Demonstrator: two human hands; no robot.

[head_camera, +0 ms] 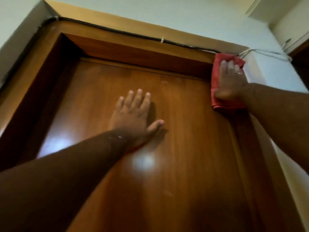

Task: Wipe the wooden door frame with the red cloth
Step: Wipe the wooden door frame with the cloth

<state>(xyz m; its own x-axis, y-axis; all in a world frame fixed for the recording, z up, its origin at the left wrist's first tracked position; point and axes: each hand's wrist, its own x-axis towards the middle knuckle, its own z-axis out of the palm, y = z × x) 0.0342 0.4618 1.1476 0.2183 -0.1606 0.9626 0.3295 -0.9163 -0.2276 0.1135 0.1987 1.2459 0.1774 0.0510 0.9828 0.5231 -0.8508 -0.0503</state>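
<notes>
The wooden door frame [117, 24] runs around a shut brown door [184, 148], seen from below. A folded red cloth [217, 71] lies flat against the frame's upper right corner. My right hand [231, 81] presses on the cloth with fingers spread upward and the thumb at its lower edge; a ring shows on one finger. My left hand [133, 114] rests flat on the door's upper middle, fingers apart, holding nothing.
A black cable [117, 31] is clipped along the top of the frame and down its left side. White wires [267, 53] leave the upper right corner along the pale wall [200, 15]. A second dark doorway edge [301, 61] shows at far right.
</notes>
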